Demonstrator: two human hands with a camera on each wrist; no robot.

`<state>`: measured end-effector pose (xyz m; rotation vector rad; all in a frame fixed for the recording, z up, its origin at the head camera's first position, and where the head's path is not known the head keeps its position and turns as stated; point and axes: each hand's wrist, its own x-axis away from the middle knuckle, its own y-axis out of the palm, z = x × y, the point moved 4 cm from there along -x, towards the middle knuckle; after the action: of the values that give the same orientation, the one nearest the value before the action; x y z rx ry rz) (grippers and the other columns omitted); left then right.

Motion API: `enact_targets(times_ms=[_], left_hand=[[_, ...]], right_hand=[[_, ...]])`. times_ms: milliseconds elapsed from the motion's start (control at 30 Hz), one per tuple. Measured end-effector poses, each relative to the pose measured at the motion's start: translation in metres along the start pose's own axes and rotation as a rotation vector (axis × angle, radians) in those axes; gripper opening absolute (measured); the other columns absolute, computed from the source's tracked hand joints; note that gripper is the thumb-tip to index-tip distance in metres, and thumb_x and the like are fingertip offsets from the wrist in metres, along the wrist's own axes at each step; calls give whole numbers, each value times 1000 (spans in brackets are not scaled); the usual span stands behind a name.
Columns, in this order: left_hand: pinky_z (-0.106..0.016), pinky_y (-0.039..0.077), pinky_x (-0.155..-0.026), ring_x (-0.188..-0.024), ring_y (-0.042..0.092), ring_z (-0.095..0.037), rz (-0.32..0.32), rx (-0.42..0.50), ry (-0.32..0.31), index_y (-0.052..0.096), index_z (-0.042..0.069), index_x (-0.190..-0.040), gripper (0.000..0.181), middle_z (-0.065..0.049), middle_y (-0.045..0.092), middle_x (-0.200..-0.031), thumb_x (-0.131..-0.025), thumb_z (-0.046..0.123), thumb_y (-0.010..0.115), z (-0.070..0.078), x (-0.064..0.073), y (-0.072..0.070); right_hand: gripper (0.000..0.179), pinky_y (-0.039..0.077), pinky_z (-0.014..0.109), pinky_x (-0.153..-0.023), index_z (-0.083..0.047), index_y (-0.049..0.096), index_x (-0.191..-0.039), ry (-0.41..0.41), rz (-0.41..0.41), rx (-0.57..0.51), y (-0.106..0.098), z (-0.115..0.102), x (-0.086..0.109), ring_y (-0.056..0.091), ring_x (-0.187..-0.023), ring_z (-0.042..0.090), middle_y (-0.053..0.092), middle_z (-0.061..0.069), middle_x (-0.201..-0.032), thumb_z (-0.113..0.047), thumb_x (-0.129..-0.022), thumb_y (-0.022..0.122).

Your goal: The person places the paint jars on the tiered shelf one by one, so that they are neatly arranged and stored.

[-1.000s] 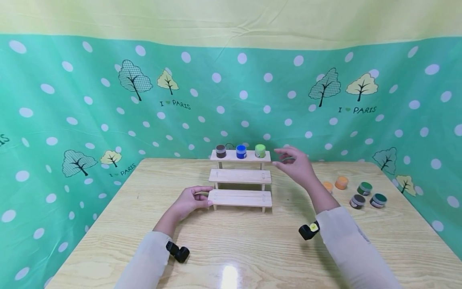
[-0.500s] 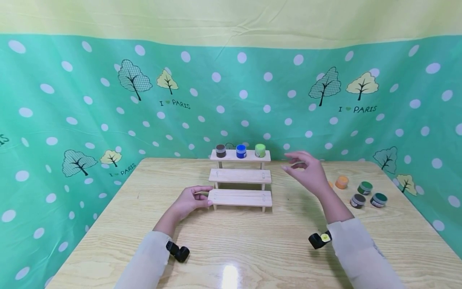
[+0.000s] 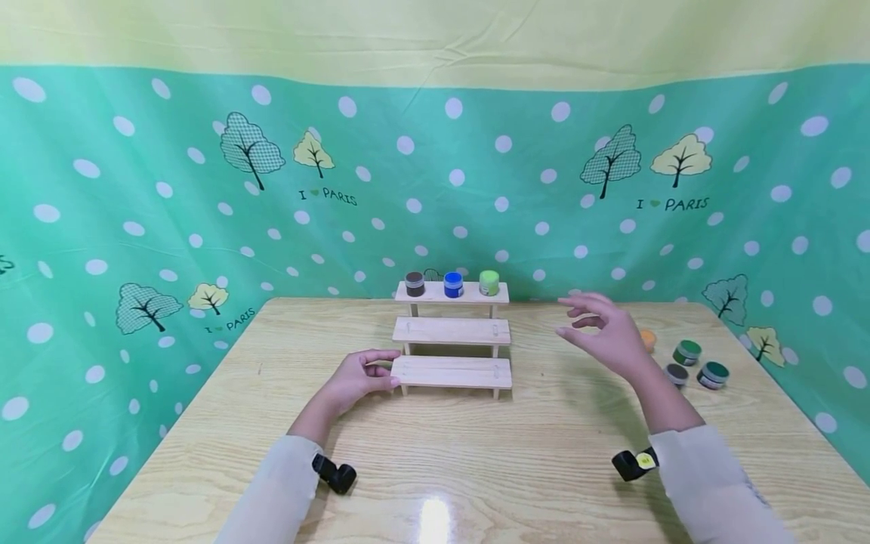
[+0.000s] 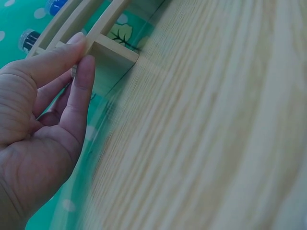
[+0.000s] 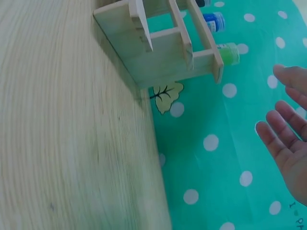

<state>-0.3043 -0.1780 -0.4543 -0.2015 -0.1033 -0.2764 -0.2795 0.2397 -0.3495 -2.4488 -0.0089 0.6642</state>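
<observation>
A three-tier wooden display stand stands on the table. My left hand pinches the left end of its lowest board; in the left wrist view the thumb and fingertips of the left hand meet at that board's end. On the top tier sit a dark brown paint jar, a blue paint jar and a light green paint jar. My right hand is in the air right of the stand, fingers loosely bent and holding nothing. In the right wrist view the right hand is apart from the stand.
On the right of the wooden table stand an orange jar, partly behind my right hand, a green jar, a dark jar and a dark green jar. A polka-dot cloth hangs behind the table.
My right hand has moved away from the light green jar, to the right and slightly toward me, now covering one orange jar. The left hand and the stand have stayed put.
</observation>
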Motion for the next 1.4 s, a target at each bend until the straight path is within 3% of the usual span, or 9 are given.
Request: enact_targets(times_ms=[267, 433, 633, 867, 1133, 1233, 1400], left_hand=[[-28, 57, -69, -81, 64, -19, -14, 0, 8, 61, 6, -132, 59, -12, 65, -92, -77, 6, 83, 0, 0, 0], [-28, 57, -69, -81, 64, -19, -19, -7, 14, 60, 6, -132, 60, -12, 66, -92, -77, 8, 83, 0, 0, 0], [-28, 57, -68, -80, 64, -19, -17, -14, 15, 60, 6, -132, 59, -12, 66, -91, -77, 8, 83, -1, -1, 0], [-29, 58, -71, -84, 63, -18, -16, 28, 4, 60, 3, -131, 59, -12, 66, -94, -77, 3, 82, -2, -4, 1], [-31, 58, -73, -85, 63, -20, 0, 33, -17, 61, 6, -131, 59, -13, 65, -95, -76, 1, 82, -3, -3, 0], [-31, 58, -73, -85, 63, -20, 1, 27, -13, 61, 6, -131, 59, -13, 65, -95, -76, 2, 82, -2, -2, 0], [-30, 58, -72, -83, 63, -20, -1, 25, -10, 61, 5, -130, 58, -13, 65, -93, -76, 2, 82, -1, -1, 0]], right_hand=[[55, 51, 24, -91, -7, 56, -136, 4, -91, -2, -9, 5, 8, 54, -109, 27, 52, 9, -130, -18, -86, 77], [58, 49, 16, -90, -10, 55, -137, 1, -122, 32, -16, 7, 15, 53, -112, 28, 52, 10, -131, -17, -85, 78], [57, 45, 9, -88, -8, 55, -137, 33, -123, 55, -27, 14, 25, 52, -114, 30, 50, 12, -136, -19, -86, 77], [55, 45, 8, -87, -6, 56, -136, 73, -106, 68, -36, 26, 35, 52, -113, 34, 49, 12, -137, -23, -87, 76], [54, 45, 8, -86, -4, 54, -137, 100, -100, 84, -42, 42, 42, 54, -110, 39, 51, 13, -133, -21, -89, 74], [54, 47, 14, -88, -4, 54, -137, 118, -103, 96, -43, 48, 44, 53, -111, 38, 50, 13, -132, -22, -90, 73], [60, 47, 52, -96, -4, 51, -140, 197, -117, 91, -46, 60, 47, 50, -117, 43, 46, 19, -137, -30, -90, 72]])
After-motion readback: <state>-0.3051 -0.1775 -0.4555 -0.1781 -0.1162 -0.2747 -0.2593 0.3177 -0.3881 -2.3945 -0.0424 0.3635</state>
